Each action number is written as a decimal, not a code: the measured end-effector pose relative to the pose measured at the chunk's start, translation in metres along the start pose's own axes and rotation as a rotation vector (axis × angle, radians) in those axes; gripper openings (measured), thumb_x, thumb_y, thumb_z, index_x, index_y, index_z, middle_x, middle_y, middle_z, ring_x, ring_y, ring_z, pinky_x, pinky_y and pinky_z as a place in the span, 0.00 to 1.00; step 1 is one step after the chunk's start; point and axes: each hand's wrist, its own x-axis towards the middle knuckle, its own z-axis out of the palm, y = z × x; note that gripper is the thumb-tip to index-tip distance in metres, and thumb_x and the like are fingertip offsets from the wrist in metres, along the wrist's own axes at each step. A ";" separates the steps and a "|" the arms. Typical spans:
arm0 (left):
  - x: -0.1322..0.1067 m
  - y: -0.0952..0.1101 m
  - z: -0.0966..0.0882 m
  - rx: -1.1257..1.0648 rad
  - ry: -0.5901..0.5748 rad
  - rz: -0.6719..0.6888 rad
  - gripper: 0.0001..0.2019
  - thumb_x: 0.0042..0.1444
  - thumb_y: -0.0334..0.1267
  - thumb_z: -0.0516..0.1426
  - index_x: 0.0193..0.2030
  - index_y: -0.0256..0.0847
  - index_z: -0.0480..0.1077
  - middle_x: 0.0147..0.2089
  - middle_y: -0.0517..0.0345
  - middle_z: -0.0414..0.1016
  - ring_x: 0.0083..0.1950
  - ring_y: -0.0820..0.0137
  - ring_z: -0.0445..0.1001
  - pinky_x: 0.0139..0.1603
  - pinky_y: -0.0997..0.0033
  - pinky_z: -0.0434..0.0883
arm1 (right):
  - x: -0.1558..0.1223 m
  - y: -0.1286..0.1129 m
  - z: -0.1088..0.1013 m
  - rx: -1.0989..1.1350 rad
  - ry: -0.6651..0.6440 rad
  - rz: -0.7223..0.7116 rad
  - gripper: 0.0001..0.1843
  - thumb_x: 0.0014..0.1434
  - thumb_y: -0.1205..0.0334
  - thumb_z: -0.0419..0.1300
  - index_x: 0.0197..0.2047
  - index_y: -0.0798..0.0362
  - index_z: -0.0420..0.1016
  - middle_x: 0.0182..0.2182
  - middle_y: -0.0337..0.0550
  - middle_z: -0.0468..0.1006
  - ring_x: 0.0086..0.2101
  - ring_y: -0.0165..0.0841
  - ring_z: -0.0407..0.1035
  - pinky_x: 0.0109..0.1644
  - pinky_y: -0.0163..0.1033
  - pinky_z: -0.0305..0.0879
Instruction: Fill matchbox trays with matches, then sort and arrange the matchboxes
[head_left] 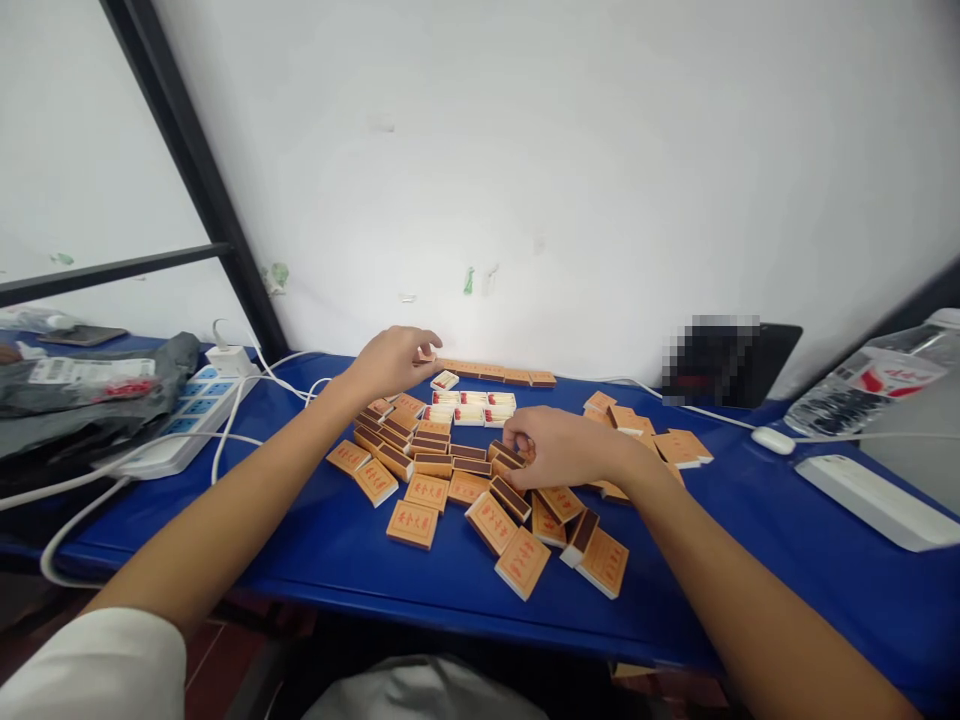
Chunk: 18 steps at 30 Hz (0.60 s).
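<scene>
My left hand (397, 358) is at the back of the desk, by the left end of a row of matchboxes (491, 371) along the wall. Its fingers are closed on a small orange matchbox (426, 356), mostly hidden. Just below lies an open matchbox tray (445, 381) with matches, and several more match-filled trays (470, 414) stand in a block. My right hand (566, 447) is over the pile, with curled fingertips gripping a matchbox (506, 456) whose dark striking side faces up. Loose closed matchboxes (412, 523) are scattered in front and between the hands.
More matchboxes (679, 447) lie right of my right arm. A power strip (180, 420) with white cables and a grey plastic bag (97, 395) are at left. A dark tablet-like device (757, 365), a bottle (870, 375), a white case (772, 440) and a white bar (877, 500) are at right.
</scene>
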 end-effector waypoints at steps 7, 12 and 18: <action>-0.031 0.004 0.018 -0.009 0.056 0.045 0.12 0.66 0.43 0.57 0.49 0.43 0.79 0.42 0.52 0.83 0.43 0.62 0.80 0.46 0.63 0.72 | 0.005 0.038 -0.025 0.291 0.120 -0.033 0.11 0.57 0.51 0.62 0.34 0.50 0.73 0.31 0.41 0.76 0.32 0.35 0.68 0.35 0.39 0.60; -0.030 -0.003 0.024 0.025 0.015 0.000 0.11 0.66 0.41 0.58 0.50 0.44 0.78 0.44 0.52 0.84 0.45 0.61 0.80 0.48 0.61 0.72 | 0.015 0.095 -0.025 0.078 0.439 0.246 0.10 0.54 0.53 0.64 0.34 0.52 0.75 0.35 0.46 0.81 0.36 0.39 0.73 0.39 0.40 0.63; -0.032 0.006 0.029 0.026 0.022 0.088 0.12 0.68 0.41 0.56 0.51 0.41 0.78 0.45 0.50 0.84 0.47 0.59 0.80 0.50 0.59 0.72 | 0.016 0.112 -0.014 -0.025 0.217 0.251 0.24 0.48 0.56 0.73 0.49 0.52 0.78 0.44 0.50 0.85 0.41 0.43 0.77 0.41 0.40 0.68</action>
